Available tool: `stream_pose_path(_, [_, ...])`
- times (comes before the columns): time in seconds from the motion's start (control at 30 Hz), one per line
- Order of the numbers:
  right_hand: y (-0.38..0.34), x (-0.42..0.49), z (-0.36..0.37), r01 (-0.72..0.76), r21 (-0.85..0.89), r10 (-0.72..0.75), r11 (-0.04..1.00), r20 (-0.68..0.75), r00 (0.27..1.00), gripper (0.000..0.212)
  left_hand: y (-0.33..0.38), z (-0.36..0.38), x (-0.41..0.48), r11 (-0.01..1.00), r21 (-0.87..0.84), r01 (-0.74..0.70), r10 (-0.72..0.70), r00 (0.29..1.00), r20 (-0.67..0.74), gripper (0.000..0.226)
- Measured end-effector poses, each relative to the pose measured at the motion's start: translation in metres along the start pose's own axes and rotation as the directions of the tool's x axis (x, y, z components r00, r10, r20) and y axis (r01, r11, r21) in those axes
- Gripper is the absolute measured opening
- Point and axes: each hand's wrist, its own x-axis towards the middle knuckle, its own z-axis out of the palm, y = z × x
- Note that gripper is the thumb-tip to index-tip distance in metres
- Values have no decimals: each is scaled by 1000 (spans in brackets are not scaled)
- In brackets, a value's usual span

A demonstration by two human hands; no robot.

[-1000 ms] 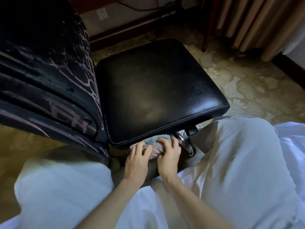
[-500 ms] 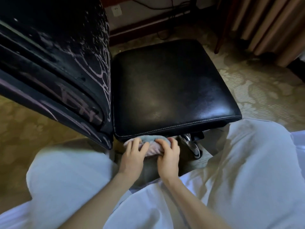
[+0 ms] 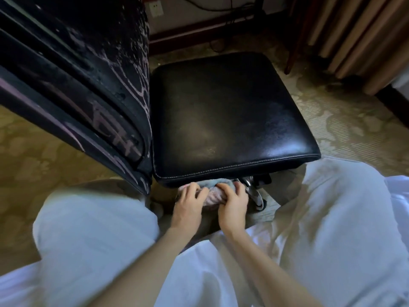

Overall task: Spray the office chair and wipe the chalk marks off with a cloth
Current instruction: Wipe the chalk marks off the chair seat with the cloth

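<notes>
The black leather office chair (image 3: 228, 116) sits just beyond your left hand (image 3: 188, 202) and right hand (image 3: 232, 202), both clamped on the bunched grey-pink cloth (image 3: 212, 194) under its seat edge, so you risk smearing old chalk from that wadded cloth.

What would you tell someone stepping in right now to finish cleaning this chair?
Left hand and right hand both grip the bunched cloth, low under the front edge of the seat. The seat looks free of chalk. The backrest is speckled with droplets but its pale chalk marks remain. No spray bottle is in view. Left to do: wipe the backrest clean.
</notes>
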Motion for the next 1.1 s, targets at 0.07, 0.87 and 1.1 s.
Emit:
stream_pose_path(0.07, [-12,-10,19,49,-15,-46,999,118,992,50,-26,-9,-11,997,3,83,-83,996,10,36])
stream_pose_path(0.87, [-33,37,-55,132,71,-92,989,-411,907,54,52,-69,80,981,-116,-155,127,968,-217,44])
stream_pose_path(1.1, [7,67,-92,-22,-36,8,999,-348,938,55,99,-53,119,983,-24,-184,185,975,120,33])
